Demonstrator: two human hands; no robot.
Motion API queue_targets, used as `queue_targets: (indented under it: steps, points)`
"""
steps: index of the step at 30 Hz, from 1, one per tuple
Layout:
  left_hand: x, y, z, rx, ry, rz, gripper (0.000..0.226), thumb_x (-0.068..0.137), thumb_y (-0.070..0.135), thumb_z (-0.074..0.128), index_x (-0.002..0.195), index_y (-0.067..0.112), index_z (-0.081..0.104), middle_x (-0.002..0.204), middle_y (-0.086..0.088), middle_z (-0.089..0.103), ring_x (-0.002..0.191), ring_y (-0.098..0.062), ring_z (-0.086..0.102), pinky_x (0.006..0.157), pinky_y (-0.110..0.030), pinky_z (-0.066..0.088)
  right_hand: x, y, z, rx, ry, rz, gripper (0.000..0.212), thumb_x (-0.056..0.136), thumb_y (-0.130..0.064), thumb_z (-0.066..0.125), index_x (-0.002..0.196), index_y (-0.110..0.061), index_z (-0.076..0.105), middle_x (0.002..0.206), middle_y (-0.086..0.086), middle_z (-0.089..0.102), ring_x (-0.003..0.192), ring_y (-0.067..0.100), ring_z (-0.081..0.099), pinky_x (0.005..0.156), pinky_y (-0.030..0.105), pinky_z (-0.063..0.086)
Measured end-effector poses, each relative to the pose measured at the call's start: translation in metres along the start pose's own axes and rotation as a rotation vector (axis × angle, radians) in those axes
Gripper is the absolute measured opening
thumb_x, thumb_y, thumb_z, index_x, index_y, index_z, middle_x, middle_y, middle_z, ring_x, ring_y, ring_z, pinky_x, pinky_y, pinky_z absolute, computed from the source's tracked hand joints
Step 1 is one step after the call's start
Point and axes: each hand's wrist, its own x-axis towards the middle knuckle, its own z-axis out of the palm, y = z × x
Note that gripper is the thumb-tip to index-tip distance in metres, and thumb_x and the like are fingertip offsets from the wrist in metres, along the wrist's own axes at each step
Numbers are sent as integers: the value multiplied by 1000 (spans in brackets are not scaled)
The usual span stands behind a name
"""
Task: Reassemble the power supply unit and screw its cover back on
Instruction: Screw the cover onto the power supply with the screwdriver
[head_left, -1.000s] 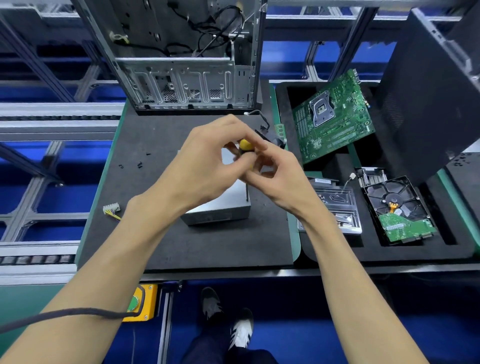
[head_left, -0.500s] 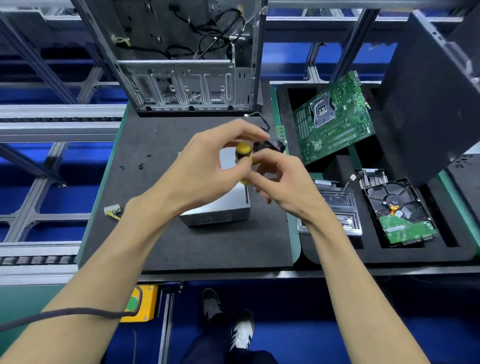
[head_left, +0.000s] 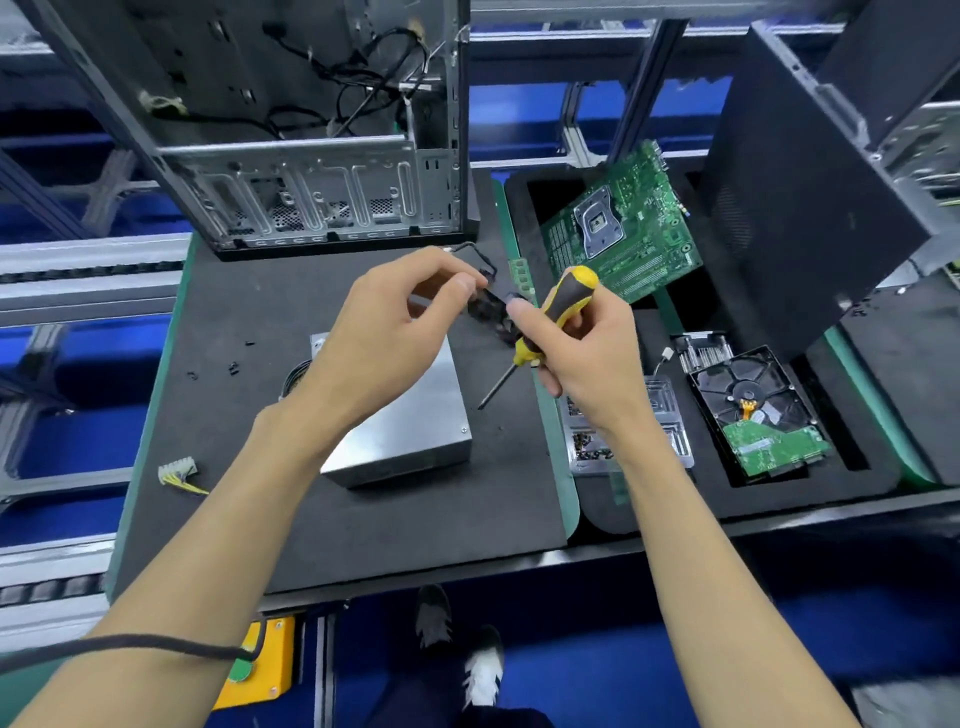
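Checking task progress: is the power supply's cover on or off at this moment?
On. The power supply unit lies on the mat as a closed silver box, one screw visible at its near corner; other screws cannot be told.

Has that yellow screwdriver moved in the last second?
Yes. The screwdriver, gripped by the right hand, has swung rightward, off the silver power supply toward the green motherboard.

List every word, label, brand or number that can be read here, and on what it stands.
None can be read.
Motherboard: white print, too small and blurred.
Hard drive: marks on its green board, too blurred.
Power supply: no label shows.
Screwdriver: no print shows.
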Motion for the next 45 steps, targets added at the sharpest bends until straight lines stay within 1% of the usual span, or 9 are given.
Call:
queue_targets:
  steps: [3, 6, 11, 15, 17, 26, 32, 36, 45]
  points:
    - [14, -14, 11, 22, -35, -62, 17, 101, 14, 57, 100, 19, 73, 93, 6, 74, 93, -18, 69, 86, -42, 56, 7, 0, -15, 59, 114, 22, 40, 88, -26, 75, 66, -23, 42, 54, 4, 45, 36, 21, 39, 37, 27, 34]
    - [25, -26, 33, 92, -148, -101, 16, 97, 14, 60, 92, 25, 72, 85, 8, 73, 85, -15, 70, 82, -34, 56, 10, 4, -35, 112, 254, 88, 33, 91, -23, 69, 76, -20, 40, 59, -2, 45, 39, 18, 40, 36, 26, 36]
    - [31, -35, 83, 131, -324, -118, 18, 95, 10, 62, 90, 26, 69, 80, 9, 70, 80, -20, 70, 81, -35, 58, 3, 16, -82, 274, 466, 307, 21, 95, -25, 58, 87, -19, 39, 64, 0, 48, 45, 17, 40, 40, 25, 37]
    - [31, -37, 123, 177, -404, -101, 22, 92, 5, 59, 92, 23, 71, 79, 10, 68, 75, -14, 68, 74, -27, 55, -9, 28, -114, 446, 611, 413, 24, 101, -22, 51, 82, -16, 38, 56, -3, 50, 43, 12, 39, 39, 23, 32]
    - [31, -40, 142, 219, -450, -92, 20, 92, 4, 59, 97, 18, 73, 82, 9, 67, 80, -15, 67, 78, -27, 54, -13, 36, -125, 450, 650, 435, 24, 101, -22, 50, 80, -17, 40, 55, -5, 49, 42, 11, 37, 38, 23, 31]
    - [42, -49, 200, 372, -488, -26, 16, 93, 9, 61, 99, 18, 73, 87, 7, 67, 84, -15, 64, 80, -32, 53, -13, 68, -160, 437, 663, 495, 23, 98, -21, 49, 77, -20, 38, 56, -3, 46, 45, 13, 29, 40, 24, 27]
    - [53, -39, 233, 418, -460, 83, 13, 97, 16, 61, 104, 20, 70, 102, 4, 70, 95, -19, 64, 86, -40, 54, -5, 79, -176, 401, 613, 494, 15, 93, -19, 48, 79, -17, 43, 53, -5, 44, 43, 11, 28, 39, 22, 27]
    - [63, -35, 247, 553, -490, 184, 15, 100, 21, 57, 109, 22, 69, 103, 3, 66, 96, -22, 64, 82, -42, 56, 1, 85, -183, 386, 581, 531, 18, 93, -18, 49, 78, -17, 40, 53, -5, 43, 42, 12, 28, 39, 23, 28]
    - [74, -38, 260, 751, -593, 252, 22, 99, 10, 51, 104, 10, 72, 101, -4, 63, 96, -27, 65, 83, -42, 55, 13, 94, -192, 434, 557, 549, 22, 94, -16, 50, 77, -18, 36, 54, -3, 39, 46, 14, 25, 39, 25, 27]
